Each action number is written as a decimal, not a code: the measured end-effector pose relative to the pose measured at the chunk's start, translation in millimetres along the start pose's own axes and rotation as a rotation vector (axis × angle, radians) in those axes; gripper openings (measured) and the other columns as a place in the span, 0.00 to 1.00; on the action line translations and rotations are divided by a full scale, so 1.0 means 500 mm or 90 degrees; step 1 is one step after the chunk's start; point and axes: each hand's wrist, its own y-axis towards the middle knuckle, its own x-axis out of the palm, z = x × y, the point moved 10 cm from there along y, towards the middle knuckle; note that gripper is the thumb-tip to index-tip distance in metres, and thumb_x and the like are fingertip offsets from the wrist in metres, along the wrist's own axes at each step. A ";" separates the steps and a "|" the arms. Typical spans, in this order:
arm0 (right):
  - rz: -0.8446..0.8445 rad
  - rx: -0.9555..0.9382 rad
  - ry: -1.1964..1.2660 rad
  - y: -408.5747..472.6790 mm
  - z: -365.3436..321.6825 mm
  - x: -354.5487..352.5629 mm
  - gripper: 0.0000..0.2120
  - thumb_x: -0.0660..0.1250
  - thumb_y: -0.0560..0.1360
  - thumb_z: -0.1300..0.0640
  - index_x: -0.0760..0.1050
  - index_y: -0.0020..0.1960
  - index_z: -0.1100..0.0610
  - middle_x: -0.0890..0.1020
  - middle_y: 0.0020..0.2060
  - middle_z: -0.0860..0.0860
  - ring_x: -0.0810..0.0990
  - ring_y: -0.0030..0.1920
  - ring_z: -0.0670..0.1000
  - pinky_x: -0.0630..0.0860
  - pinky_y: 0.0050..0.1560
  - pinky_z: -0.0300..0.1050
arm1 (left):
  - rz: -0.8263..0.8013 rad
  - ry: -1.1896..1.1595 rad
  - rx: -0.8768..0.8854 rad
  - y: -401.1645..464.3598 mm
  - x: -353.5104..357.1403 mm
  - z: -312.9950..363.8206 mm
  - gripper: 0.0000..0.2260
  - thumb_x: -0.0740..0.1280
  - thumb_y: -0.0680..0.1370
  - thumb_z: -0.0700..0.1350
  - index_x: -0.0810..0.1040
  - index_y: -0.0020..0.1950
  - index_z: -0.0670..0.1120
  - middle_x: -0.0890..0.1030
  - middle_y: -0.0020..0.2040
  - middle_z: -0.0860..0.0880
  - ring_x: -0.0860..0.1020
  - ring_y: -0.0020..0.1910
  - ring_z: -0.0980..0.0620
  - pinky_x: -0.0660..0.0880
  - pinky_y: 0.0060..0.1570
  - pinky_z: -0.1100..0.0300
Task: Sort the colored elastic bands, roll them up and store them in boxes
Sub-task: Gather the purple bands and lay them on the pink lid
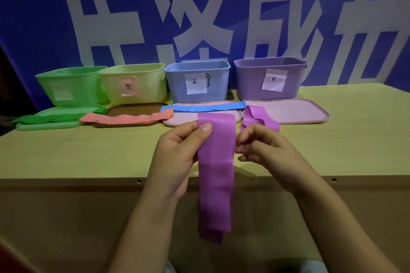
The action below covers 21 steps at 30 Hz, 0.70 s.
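— Two hands, left hand (177, 157) and right hand (264, 153), fingers pinching the purple elastic band (216, 175), hanging over the worktop (88, 150) edge?
— Yes; being slack, it is risking slipping free, rolling crooked.

Single head view, looking forward and down from above the near edge of the table (66, 157), close over both hands; facing the far edge, where boxes (197, 82) line a blue wall (33, 17).
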 end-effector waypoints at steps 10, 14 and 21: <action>0.085 0.099 0.286 0.017 0.014 0.024 0.26 0.57 0.71 0.40 0.77 0.56 0.58 0.82 0.52 0.60 0.80 0.54 0.57 0.76 0.58 0.52 | -0.104 0.132 -0.052 -0.031 0.027 -0.044 0.07 0.68 0.74 0.39 0.85 0.41 0.47 0.84 0.38 0.50 0.79 0.38 0.54 0.76 0.40 0.59; 0.176 0.034 0.242 0.014 -0.014 -0.013 0.08 0.61 0.78 0.55 0.78 0.46 0.55 0.80 0.36 0.50 0.77 0.38 0.48 0.75 0.39 0.41 | -0.107 0.159 -0.066 -0.035 0.021 -0.063 0.07 0.69 0.74 0.39 0.85 0.40 0.47 0.84 0.37 0.51 0.78 0.37 0.54 0.74 0.39 0.60; 0.214 0.023 0.255 0.003 -0.032 -0.030 0.10 0.59 0.77 0.64 0.78 0.45 0.55 0.77 0.27 0.45 0.76 0.32 0.43 0.73 0.34 0.41 | -0.098 0.224 -0.085 -0.037 0.014 -0.084 0.09 0.68 0.75 0.40 0.85 0.39 0.51 0.84 0.37 0.51 0.80 0.38 0.54 0.75 0.40 0.57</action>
